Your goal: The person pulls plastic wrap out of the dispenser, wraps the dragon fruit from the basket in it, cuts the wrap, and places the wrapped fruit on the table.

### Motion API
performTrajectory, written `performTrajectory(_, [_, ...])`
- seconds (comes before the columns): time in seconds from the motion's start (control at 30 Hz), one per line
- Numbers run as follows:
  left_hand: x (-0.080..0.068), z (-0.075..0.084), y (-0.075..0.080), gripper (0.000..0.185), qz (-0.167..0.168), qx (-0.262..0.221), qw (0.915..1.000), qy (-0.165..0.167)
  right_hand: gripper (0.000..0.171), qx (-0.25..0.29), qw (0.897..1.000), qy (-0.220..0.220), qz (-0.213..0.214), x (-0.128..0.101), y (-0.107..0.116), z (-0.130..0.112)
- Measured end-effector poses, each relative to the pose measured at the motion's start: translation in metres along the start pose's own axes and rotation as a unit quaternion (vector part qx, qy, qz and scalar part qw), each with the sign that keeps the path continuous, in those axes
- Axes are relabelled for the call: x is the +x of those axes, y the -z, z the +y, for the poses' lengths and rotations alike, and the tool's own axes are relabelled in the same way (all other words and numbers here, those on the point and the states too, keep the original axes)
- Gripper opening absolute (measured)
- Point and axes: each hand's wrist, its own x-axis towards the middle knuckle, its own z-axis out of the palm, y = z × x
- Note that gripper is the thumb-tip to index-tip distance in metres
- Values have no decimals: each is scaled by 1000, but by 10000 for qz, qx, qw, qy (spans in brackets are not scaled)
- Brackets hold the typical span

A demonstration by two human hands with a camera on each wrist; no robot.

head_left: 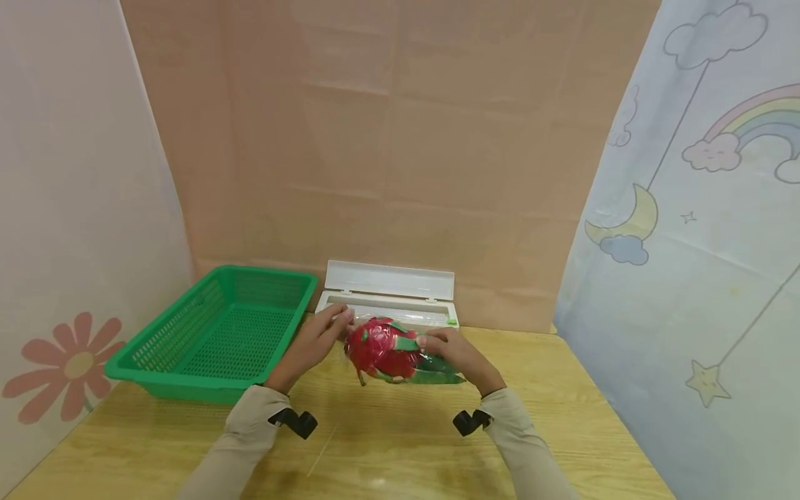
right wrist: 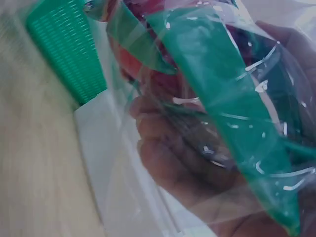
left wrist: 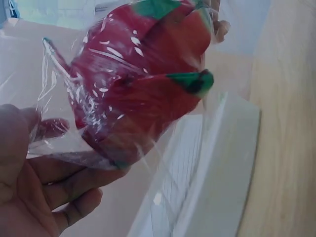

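Note:
A red dragon fruit [head_left: 377, 347] with green leaf tips is held up over the table, wrapped in clear, shiny plastic film [left wrist: 101, 160]. At its left end, my left hand [head_left: 317, 340] pinches the film between thumb and fingers. My right hand [head_left: 459, 355] grips the wrapped fruit at its leafy end. Long green leaves [right wrist: 212, 94] show through the film in the right wrist view, with fingers curled beneath them. Just behind the fruit lies a long white box [head_left: 390, 279], its lid raised. It looks like a cling film dispenser.
A green perforated plastic basket [head_left: 187, 380] stands to the left of the hands. The wooden table [head_left: 537, 417] meets a brown paper backdrop [head_left: 387, 173] behind the box. Printed cloth walls [head_left: 706, 292] rise on both sides.

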Motion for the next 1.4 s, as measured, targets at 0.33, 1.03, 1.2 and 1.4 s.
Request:
performTrajectory(0.33, [32,23,5,27,559,517,9971,-71,51,447,9977,-502,-11,10,24,-31])
performTrajectory(1.03, [23,19,-1,32,469,344,9949,823,61,481,9907,-1221,-359,9,13,-17])
performTrajectory(1.2, [18,13,-4,32,357,180,9927,1139,62,546,9902,-1195,-483,9,10,-8])
performTrajectory(1.4, [8,4,-9,38,227,-155,9888,1464,56,1367,9796,-965,-1111,9,3,8])
